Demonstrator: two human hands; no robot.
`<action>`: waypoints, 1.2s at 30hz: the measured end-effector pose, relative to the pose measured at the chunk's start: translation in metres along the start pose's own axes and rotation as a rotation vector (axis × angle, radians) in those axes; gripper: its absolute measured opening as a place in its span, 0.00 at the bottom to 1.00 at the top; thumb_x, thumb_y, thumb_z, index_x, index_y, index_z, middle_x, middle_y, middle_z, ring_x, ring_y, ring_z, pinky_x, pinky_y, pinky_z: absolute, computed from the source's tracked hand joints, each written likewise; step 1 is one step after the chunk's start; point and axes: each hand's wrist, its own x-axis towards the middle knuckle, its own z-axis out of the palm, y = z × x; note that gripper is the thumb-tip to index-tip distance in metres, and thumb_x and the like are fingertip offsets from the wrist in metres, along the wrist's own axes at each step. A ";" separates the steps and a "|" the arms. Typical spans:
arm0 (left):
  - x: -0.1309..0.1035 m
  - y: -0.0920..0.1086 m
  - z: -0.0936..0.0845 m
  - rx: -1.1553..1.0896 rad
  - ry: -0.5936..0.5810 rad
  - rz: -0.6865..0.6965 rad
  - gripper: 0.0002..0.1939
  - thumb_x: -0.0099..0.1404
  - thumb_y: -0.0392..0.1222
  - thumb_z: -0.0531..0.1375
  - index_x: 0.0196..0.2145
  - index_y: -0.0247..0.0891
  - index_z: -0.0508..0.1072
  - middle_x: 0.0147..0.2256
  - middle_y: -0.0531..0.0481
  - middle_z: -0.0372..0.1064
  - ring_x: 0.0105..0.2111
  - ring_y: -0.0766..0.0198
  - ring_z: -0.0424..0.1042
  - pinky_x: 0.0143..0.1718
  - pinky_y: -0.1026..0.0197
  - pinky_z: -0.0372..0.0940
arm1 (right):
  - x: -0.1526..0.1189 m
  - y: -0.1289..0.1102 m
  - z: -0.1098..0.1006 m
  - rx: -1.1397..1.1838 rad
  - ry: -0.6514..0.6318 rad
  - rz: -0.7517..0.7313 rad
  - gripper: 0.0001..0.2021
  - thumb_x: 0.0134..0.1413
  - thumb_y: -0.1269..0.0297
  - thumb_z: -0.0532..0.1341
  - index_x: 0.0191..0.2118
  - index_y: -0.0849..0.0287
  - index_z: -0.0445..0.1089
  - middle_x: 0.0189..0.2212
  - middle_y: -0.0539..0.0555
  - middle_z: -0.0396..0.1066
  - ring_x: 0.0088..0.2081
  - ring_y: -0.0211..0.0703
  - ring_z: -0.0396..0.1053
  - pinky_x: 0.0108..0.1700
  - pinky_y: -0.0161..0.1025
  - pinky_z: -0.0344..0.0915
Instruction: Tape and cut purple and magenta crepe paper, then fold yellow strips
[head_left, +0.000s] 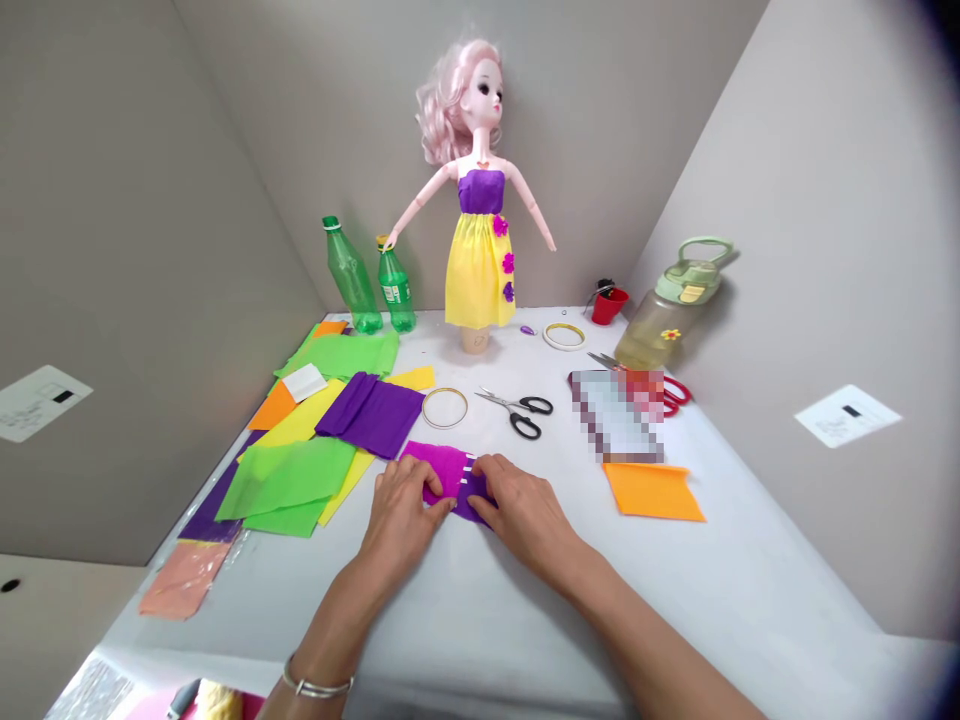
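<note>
Flat on the white table lies a magenta piece (441,466) beside a smaller purple piece (471,490), with short white strips (468,468) along the line where they meet. My left hand (405,505) presses on the magenta piece, its thumb and fingers bent close together at the lower edge. On the purple piece rests my right hand (521,505), thumb and fingertips curled over its right side. Part of each piece is hidden under my fingers. Just beyond are black-handled scissors (517,408) and a thin ring of tape (445,408).
A doll (481,250) in a purple and yellow dress stands at the back. Green bottles (352,280) and coloured sheets (289,485) are at left. To the right are a blurred phone (615,415), red scissors (675,393), an orange sheet (654,492) and a water bottle (664,315).
</note>
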 end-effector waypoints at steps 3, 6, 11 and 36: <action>-0.001 -0.003 0.001 -0.016 -0.003 0.014 0.06 0.62 0.39 0.62 0.30 0.40 0.68 0.36 0.49 0.68 0.41 0.53 0.65 0.42 0.52 0.56 | -0.001 -0.002 0.000 0.008 0.016 -0.022 0.05 0.61 0.68 0.61 0.42 0.57 0.64 0.39 0.51 0.71 0.36 0.41 0.70 0.31 0.35 0.51; -0.002 -0.005 0.001 -0.034 -0.001 0.023 0.06 0.63 0.40 0.61 0.30 0.40 0.68 0.36 0.49 0.68 0.41 0.53 0.64 0.42 0.52 0.56 | 0.000 -0.003 0.000 0.009 0.023 -0.041 0.02 0.62 0.67 0.61 0.39 0.57 0.65 0.37 0.50 0.71 0.34 0.40 0.69 0.30 0.36 0.51; -0.003 -0.006 -0.001 -0.053 -0.002 0.021 0.06 0.63 0.40 0.62 0.30 0.40 0.67 0.36 0.50 0.69 0.41 0.53 0.65 0.42 0.53 0.57 | 0.001 -0.003 0.002 0.005 0.026 -0.055 0.03 0.62 0.69 0.60 0.36 0.57 0.66 0.36 0.50 0.71 0.33 0.40 0.68 0.29 0.35 0.51; 0.008 -0.011 -0.006 0.060 -0.006 0.096 0.10 0.61 0.46 0.63 0.32 0.40 0.66 0.36 0.49 0.66 0.39 0.53 0.62 0.40 0.54 0.54 | 0.003 0.006 0.000 0.026 0.120 -0.007 0.06 0.63 0.69 0.57 0.33 0.56 0.64 0.33 0.49 0.68 0.31 0.38 0.65 0.30 0.35 0.53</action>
